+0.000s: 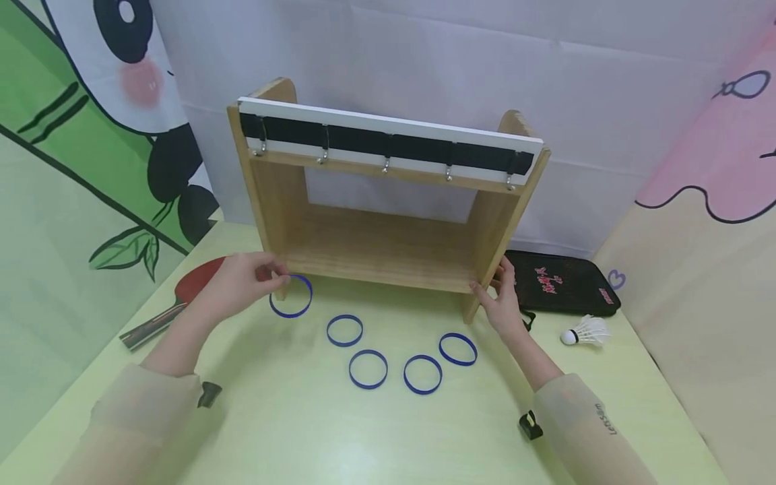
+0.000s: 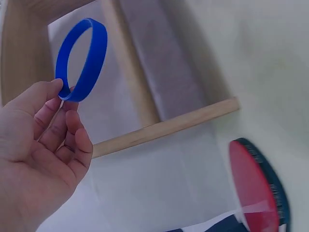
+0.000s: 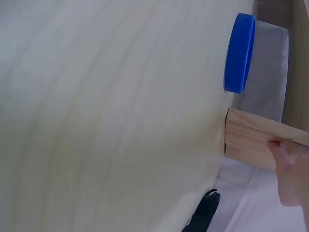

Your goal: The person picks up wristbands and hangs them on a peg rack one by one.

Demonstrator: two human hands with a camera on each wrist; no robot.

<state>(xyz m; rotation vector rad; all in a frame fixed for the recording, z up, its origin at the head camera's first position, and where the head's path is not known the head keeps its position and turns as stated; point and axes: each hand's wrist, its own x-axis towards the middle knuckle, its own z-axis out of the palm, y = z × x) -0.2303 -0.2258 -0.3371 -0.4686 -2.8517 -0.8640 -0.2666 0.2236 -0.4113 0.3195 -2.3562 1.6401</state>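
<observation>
A blue wristband (image 2: 96,63) is pinched between the thumb and fingers of my left hand (image 1: 245,283), held up by the shelf's lower left leg. My right hand (image 1: 504,306) grips the lower right side panel of the wooden shelf (image 1: 376,249), thumb on its front edge; in the right wrist view only part of this hand shows. Several metal hooks (image 1: 386,165) hang along the black strip at the shelf's top front. On the table lie more blue wristbands, two nearer the middle (image 1: 368,386) and right (image 1: 422,391), others close by.
Left of the shelf lies a red table tennis paddle (image 1: 200,279), partly behind my left forearm. At the right are a black case (image 1: 576,283) and a shuttlecock (image 1: 588,331). A fabric backdrop (image 1: 424,60) stands behind the table (image 1: 303,431).
</observation>
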